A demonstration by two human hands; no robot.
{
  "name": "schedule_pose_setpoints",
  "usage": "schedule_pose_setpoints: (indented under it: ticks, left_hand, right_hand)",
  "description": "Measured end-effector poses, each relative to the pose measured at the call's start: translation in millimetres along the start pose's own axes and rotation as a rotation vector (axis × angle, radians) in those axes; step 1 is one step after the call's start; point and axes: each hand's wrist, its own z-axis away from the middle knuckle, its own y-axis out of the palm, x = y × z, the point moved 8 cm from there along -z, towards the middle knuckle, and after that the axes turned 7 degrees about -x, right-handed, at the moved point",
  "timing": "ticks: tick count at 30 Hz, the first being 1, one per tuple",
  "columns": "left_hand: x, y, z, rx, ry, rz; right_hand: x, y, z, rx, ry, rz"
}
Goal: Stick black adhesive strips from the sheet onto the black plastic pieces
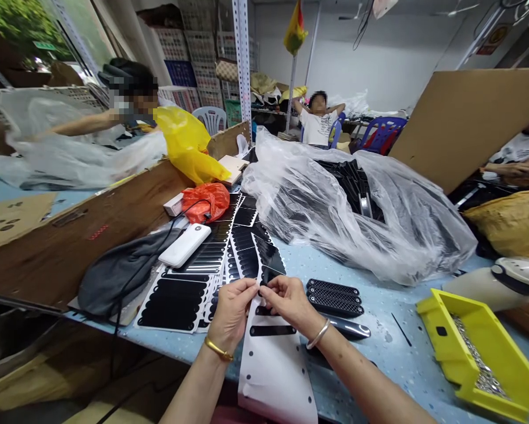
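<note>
My left hand (234, 307) and my right hand (293, 304) meet with fingers pinched over a long white backing sheet (275, 377). A small dark piece (260, 291), apparently the end of a black sticker, shows between the fingertips; the fingers hide most of it. Below my hands, one black sticker strip (272, 331) lies across the sheet, whose bare lower part hangs over the table's front edge. Right of my right hand sits a group of black textured bars (335, 297), with a glossy dark curved piece (348, 327) close by.
Sheets of black stickers (169, 303) lie left, beneath a white power bank (185, 246) with a black cable. A clear plastic bag (290, 206) of black parts fills the back. A yellow bin (489, 347) of small metal pieces stands right. Other people sit beyond the wooden divider (79, 218).
</note>
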Motion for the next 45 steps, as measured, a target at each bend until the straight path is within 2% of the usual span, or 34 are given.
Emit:
schedule_pose_setpoints:
  ticks: [3,8,16,20,25,27,31,35,38,40,45]
  left_hand:
    - [-5.6,9.2,5.0,0.050,0.076,-0.075]
    - [-6.5,18.1,8.5,0.128,0.092,-0.125]
    - [-0.7,8.8,3.2,0.073,0.055,-0.121]
    - [2.4,5.8,-0.1,0.021,0.005,-0.053]
    - [-2.8,-0.8,-6.1,-0.050,0.077,-0.109]
    - [-1.9,-0.2,-6.9,-0.038,0.062,-0.105]
    - [3.3,11.3,-2.6,0.067,-0.044,-0.015]
    - [3.0,17.1,1.5,0.099,-0.051,-0.022]
    - [4.5,8.7,-3.4,0.058,-0.027,-0.094]
    - [2.1,-5.6,-11.9,-0.018,0.040,-0.209]
    - [-23.3,-50.0,-36.4,-0.286,0.327,-0.696]
  right_hand:
    - [1.0,-1.8,0.7,-0.010,0.011,0.006]
    - [5.6,-3.7,0.5,0.002,0.031,-0.018]
    - [2.0,-7.3,0.3,0.007,0.084,-0.126]
    - [3.4,-6.1,2.6,-0.022,0.009,-0.115]
    - [4.4,-3.1,3.5,-0.082,-0.081,-0.048]
    - [4.0,-0.3,3.9,-0.062,-0.063,-0.071]
    - [4.9,-0.1,4.8,-0.034,0.009,-0.160]
    - [1.8,-0.9,2.6,0.008,0.104,-0.306]
    - [-6.3,-1.5,-0.6,0.034,0.203,-0.414]
    - [-9.8,-8.8,-2.3,0.002,0.227,-0.417]
    - [-1.3,-56.0,4.4,-0.084,0.138,-0.255]
